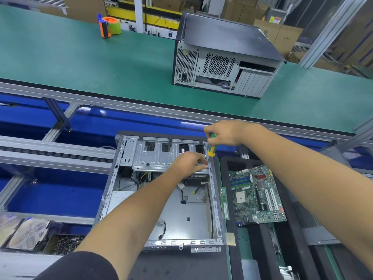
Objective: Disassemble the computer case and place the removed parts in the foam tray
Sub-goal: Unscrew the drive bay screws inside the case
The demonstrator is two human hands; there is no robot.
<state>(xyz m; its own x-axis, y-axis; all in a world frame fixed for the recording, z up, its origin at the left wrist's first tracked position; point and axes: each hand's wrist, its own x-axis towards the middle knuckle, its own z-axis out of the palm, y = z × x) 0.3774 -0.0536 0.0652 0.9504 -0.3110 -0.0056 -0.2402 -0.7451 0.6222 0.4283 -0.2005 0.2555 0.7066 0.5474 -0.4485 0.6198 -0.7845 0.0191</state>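
case: open computer case lay on its side, panel off, cables loose inside
drive cage: silver drive cage sat at far end of case
left hand: left hand gripped the cage's right near edge
right hand: right hand held yellow-green screwdriver upright, tip at the cage's right corner
tray: black foam tray just right of case, holding motherboard
RAM: RAM stick between case and motherboard
belt: green conveyor carried second case and tape dispenser

A factory assembly line: green conveyor belt, aluminium framing, stacked cardboard boxes behind.
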